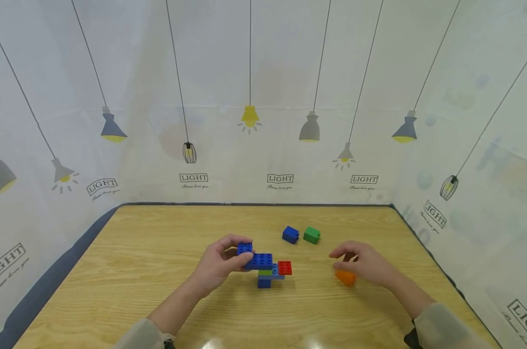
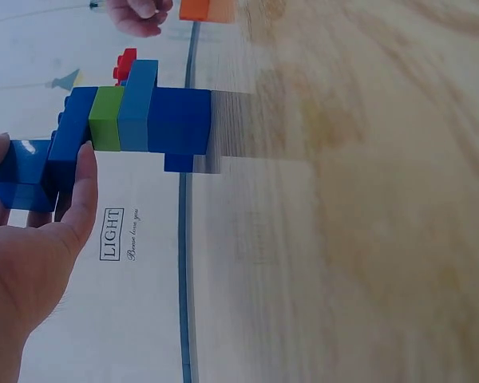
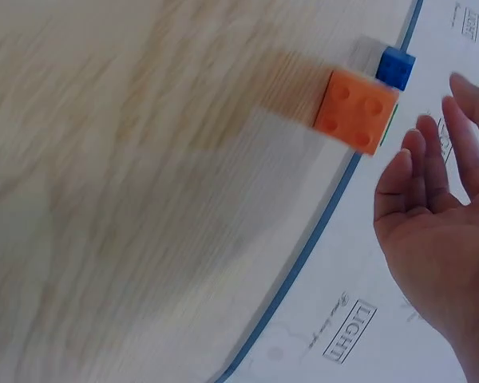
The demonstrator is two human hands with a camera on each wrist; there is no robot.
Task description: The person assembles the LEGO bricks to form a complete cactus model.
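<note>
My left hand pinches a small blue toy brick at the upper left end of a built stack. Below that brick comes a longer blue brick, then a lime green brick and a light blue one. A red brick sits on the right end of the light blue one, and a blue brick forms the base on the table. Just above an orange brick hovers my right hand, its fingers loosely bent and apart from the brick in the right wrist view.
Farther back on the wooden table lie a loose blue brick and a green brick, side by side. A pale wall covering printed with lamps rises behind the table and along its sides.
</note>
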